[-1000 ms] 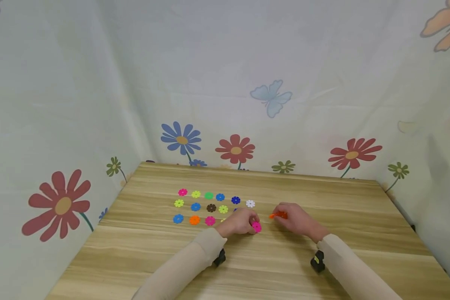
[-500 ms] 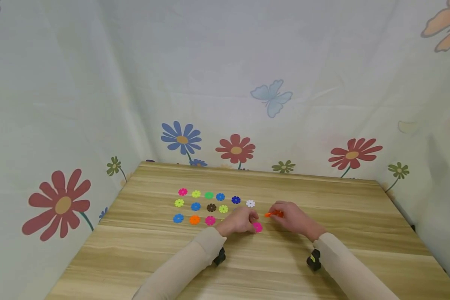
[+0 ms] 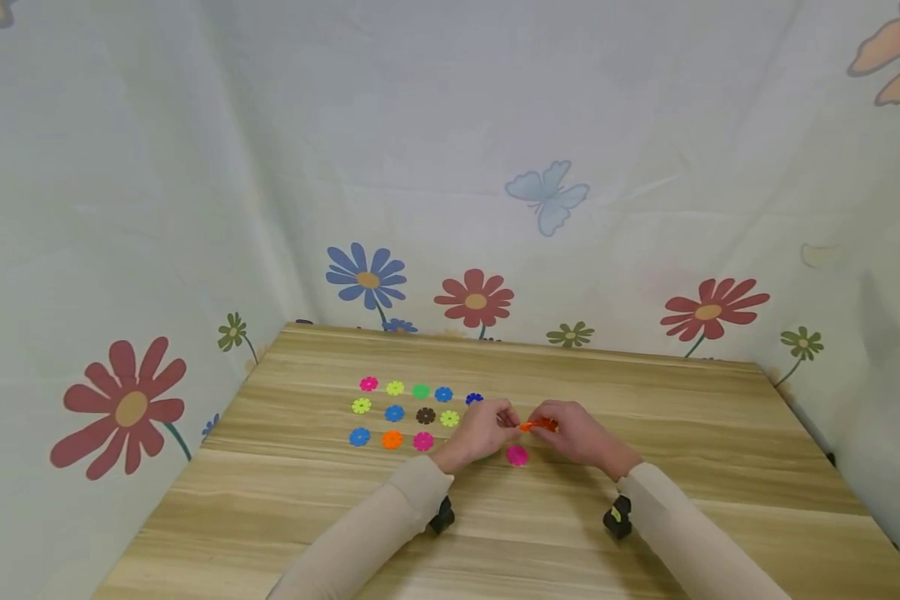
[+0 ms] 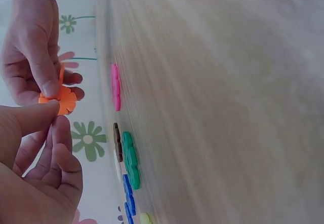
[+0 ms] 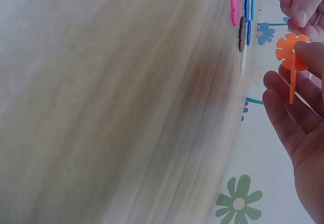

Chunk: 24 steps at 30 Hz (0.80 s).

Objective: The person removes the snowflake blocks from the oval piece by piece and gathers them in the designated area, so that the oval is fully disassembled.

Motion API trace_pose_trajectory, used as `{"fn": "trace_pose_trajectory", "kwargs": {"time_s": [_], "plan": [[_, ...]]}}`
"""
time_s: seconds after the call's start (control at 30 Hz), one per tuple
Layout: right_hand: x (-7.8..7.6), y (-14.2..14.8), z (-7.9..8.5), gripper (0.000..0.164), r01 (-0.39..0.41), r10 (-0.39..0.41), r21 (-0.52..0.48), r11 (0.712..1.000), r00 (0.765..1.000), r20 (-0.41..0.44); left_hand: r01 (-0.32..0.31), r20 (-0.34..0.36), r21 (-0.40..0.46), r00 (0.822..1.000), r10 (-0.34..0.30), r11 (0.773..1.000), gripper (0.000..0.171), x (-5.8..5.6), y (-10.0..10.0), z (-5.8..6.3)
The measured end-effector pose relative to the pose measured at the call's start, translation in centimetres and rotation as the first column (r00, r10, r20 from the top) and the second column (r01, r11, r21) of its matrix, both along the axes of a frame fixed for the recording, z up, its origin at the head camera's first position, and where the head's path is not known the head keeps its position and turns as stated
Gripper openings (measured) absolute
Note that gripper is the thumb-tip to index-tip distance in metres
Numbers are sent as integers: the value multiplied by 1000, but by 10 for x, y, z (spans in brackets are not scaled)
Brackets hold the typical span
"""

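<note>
My right hand (image 3: 576, 432) pinches two orange snowflake discs (image 5: 286, 50) between thumb and fingers. They are slotted into each other, one facing the right wrist camera and the other edge-on. From the left, my left hand (image 3: 480, 433) meets them, its thumb and forefinger pinching the rim of the orange pair (image 4: 66, 100). Both hands are raised above the table. Below them, a pink snowflake disc (image 3: 517, 456) lies flat on the wood. Left of my left hand are rows of loose discs, among them a brown disc (image 3: 425, 416) and an orange disc (image 3: 392, 439); the hand hides some.
The wooden table (image 3: 645, 533) runs back to a cloth backdrop (image 3: 390, 150) printed with flowers and a butterfly. Dark wrist cameras, such as the right one (image 3: 618, 517), hang below the sleeves close over the tabletop.
My left hand has left the pink disc on the table and risen to the orange pair. My right hand has brought the orange discs leftward, so the hands now meet.
</note>
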State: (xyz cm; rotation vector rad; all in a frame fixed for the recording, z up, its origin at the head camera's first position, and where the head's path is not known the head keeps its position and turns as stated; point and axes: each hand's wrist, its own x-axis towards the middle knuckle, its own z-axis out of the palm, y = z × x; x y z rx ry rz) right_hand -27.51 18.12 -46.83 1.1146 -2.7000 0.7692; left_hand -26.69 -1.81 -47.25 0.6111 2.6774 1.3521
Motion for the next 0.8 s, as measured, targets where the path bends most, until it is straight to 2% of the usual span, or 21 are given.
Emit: {"fn": "trace_pose_trajectory", "kwargs": {"time_s": [0.3,0.5,0.8], "plan": [[0,-3,1,11,8,-8,3,1000,999,33,3,-11,20,1000,-3,1000,5,-2,0,-2],[-1,-2,-3,6,-3,3,-20,1000,1000,23,13,-13,41,1000,-12,999,5,-1,1,-1],[-1,-1,-4,9,7,-7,-20,1000,1000,19,32,-61,36,998,-30,999,5,1,0,0]]}}
